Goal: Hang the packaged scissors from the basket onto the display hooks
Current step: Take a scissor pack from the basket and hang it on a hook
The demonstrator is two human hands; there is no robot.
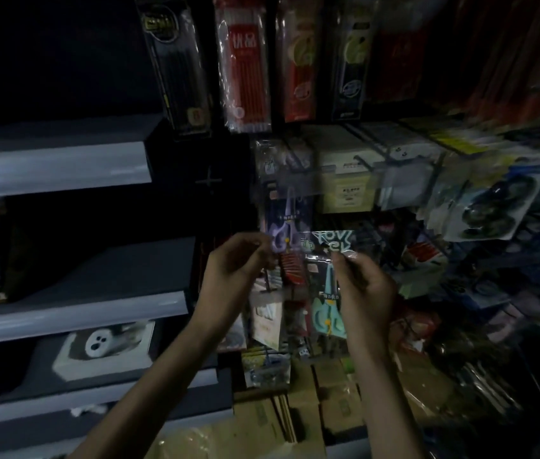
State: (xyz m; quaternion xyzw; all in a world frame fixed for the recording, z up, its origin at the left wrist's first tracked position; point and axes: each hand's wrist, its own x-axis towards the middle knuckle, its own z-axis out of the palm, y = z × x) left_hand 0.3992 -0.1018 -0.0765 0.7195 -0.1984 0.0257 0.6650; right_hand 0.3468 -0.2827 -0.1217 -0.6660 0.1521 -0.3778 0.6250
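Teal scissors pack (326, 309): 1. Upright at centre, in front of the hook wall, header card just right of the hanging purple pack's lower end.

Right hand (366, 289): 1. Thumb and fingertips pinching the teal pack's upper right edge, remaining fingers curled.

Purple scissors pack (286, 223): 1. Hangs on the wall, up and left of the teal one.

Left hand (232, 270): 1. Fingers curled, tips bunched together at the purple pack's lower left corner; pinching anything or not, cannot tell in the dimness.

Pen packs (245, 61): 4, hanging in a row, far top.

Grey shelves (56, 167): 3, stacked at left.

Cardboard boxes (328, 392): several, near bottom; exact count unclear.
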